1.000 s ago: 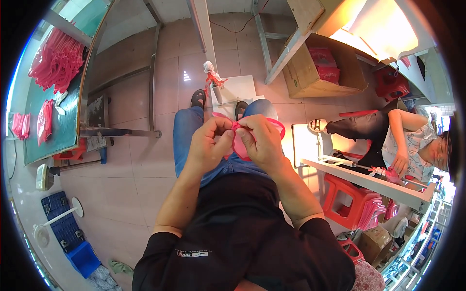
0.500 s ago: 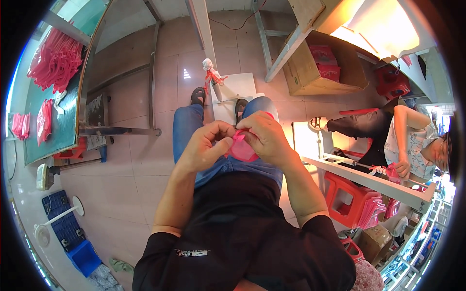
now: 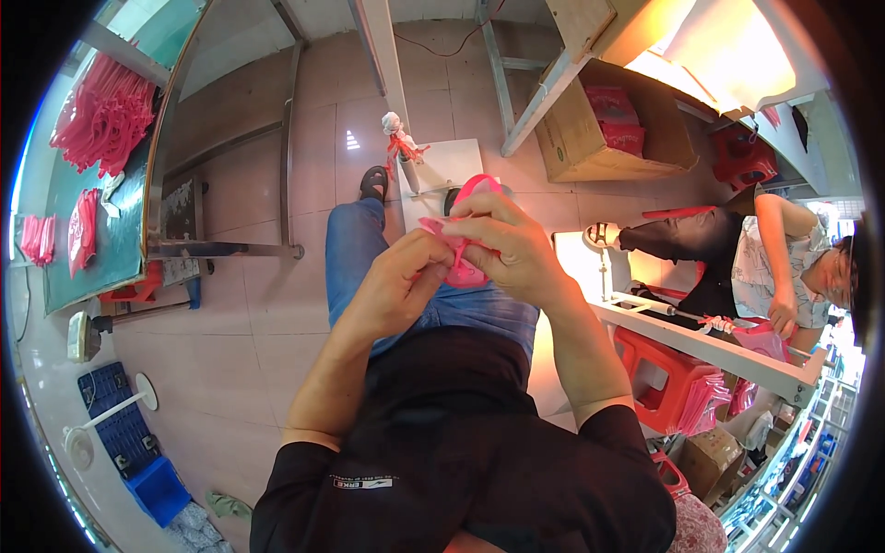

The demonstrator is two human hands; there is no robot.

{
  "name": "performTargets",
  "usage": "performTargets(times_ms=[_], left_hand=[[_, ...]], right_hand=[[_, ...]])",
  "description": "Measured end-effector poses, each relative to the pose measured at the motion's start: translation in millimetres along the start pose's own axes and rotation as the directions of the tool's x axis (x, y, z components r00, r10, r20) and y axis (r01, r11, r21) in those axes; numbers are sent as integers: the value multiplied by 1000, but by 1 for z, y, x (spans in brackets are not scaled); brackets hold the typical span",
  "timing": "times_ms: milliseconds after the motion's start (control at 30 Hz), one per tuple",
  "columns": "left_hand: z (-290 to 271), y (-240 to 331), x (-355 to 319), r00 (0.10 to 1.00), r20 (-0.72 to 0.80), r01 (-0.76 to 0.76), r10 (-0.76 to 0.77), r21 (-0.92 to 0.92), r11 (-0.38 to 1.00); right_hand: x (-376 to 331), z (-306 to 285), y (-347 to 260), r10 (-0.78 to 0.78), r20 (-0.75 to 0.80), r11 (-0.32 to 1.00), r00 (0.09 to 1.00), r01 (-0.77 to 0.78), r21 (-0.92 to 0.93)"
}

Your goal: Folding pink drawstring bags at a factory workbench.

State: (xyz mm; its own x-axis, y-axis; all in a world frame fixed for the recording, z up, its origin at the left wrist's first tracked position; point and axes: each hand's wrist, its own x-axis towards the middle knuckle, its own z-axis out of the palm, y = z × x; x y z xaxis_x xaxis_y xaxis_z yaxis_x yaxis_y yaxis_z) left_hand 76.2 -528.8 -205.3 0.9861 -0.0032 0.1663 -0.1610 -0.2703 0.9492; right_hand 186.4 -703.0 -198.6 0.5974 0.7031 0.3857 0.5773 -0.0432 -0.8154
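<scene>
The person sits and looks down at the lap, where both hands meet over the blue jeans (image 3: 369, 267). The left hand (image 3: 398, 288) has its fingers curled, and thumb and forefinger pinch the left end of a small pink soft plastic piece (image 3: 463, 263). The right hand (image 3: 505, 247) bends over the same piece from above and grips it with the fingertips, so the 2 hands are pressed close together around it. A curved pink loop of the piece stands out above the right hand. The piece is held in the air above the right thigh, just in front of the black shirt. On the tiled floor behind it stands a white low stool (image 3: 442, 170), and near it an open brown cardboard box (image 3: 599, 138) with red packets inside. At the left, a green table (image 3: 111, 212) carries heaps of pink pieces (image 3: 103, 115). At the right, another person (image 3: 765, 267) works at a white bench (image 3: 701, 341), with a red plastic stool (image 3: 668, 373) under it.
</scene>
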Motion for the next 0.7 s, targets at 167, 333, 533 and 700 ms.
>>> performTargets(times_ms=[167,333,533,700], left_hand=[[5,-11,-5,985,-73,128,-159,-321,938],[16,-21,-7,956,-142,145,-256,-528,837],[30,-16,-1,947,-210,105,-244,-515,850],[19,-7,2,982,-171,59,-82,-140,988]], right_hand=[[-12,2,7,41,-152,997,988,-32,64],[-20,6,0,49,0,998,999,-49,-32],[-24,11,2,-21,-96,997,995,14,-81],[-28,12,6,-20,-64,987,998,9,-161]])
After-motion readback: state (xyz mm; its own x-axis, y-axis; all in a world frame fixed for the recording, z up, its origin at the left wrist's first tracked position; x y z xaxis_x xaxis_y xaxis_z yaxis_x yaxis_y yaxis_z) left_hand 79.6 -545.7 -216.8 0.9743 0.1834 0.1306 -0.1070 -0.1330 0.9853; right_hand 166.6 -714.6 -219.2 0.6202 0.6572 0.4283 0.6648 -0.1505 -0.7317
